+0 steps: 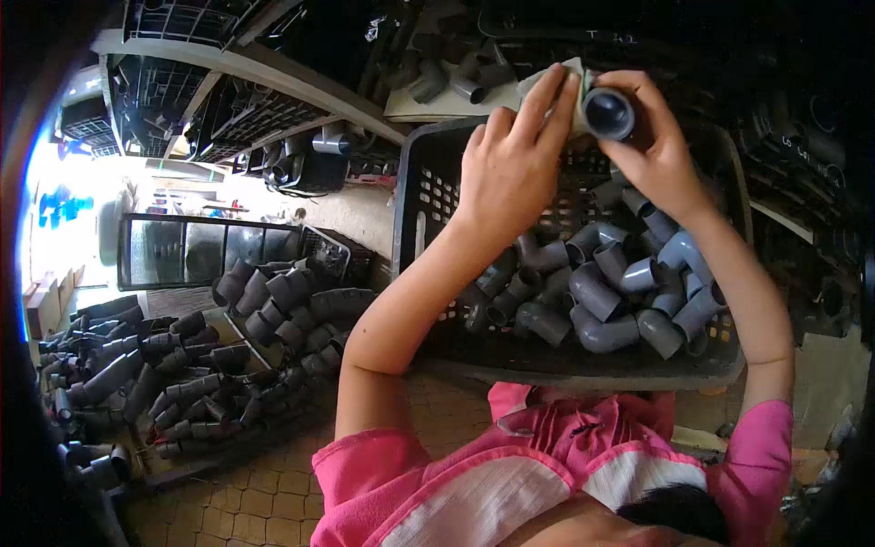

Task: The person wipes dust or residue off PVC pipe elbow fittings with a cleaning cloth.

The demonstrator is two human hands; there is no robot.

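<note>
Above the far part of a black crate [428,365], my right hand [665,159] grips a dark grey pipe fitting [609,113], its round open end facing me. My left hand [519,164] is closed on a pale cloth [576,71], pressed at the left side of the fitting. The fitting's far end is hidden behind my hands. Below them, the perforated crate holds several grey elbow fittings [606,333] in a loose heap.
Several more fittings [456,87] lie on a pale board behind the crate. To the left, a large pile of dark fittings [196,383] covers the ground. Shelves with black crates [264,100] stand at upper left. Paving [264,492] shows below.
</note>
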